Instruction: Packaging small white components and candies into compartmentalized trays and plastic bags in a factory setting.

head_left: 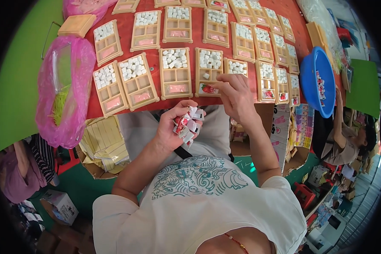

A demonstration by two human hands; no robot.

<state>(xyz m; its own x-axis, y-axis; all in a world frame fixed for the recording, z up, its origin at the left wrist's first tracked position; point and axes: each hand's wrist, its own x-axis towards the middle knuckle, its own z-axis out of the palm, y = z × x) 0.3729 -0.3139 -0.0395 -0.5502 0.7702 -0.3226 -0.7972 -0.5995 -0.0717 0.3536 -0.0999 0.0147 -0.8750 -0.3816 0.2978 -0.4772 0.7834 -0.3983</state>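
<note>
Head view: your left hand (pixel 173 127) is closed around a bundle of small red-and-white packets (pixel 188 125), held just below the near edge of the red bench (pixel 125 31). Your right hand (pixel 235 95) reaches over that edge, fingers pinched at a tan compartment tray (pixel 208 70); whether it grips a packet there is hard to tell. One packet already lies in that tray's lower slot. Rows of like trays holding white cubes cover the bench. Blue basin (pixel 313 80) sits far right, pink bag (pixel 72 84) left.
</note>
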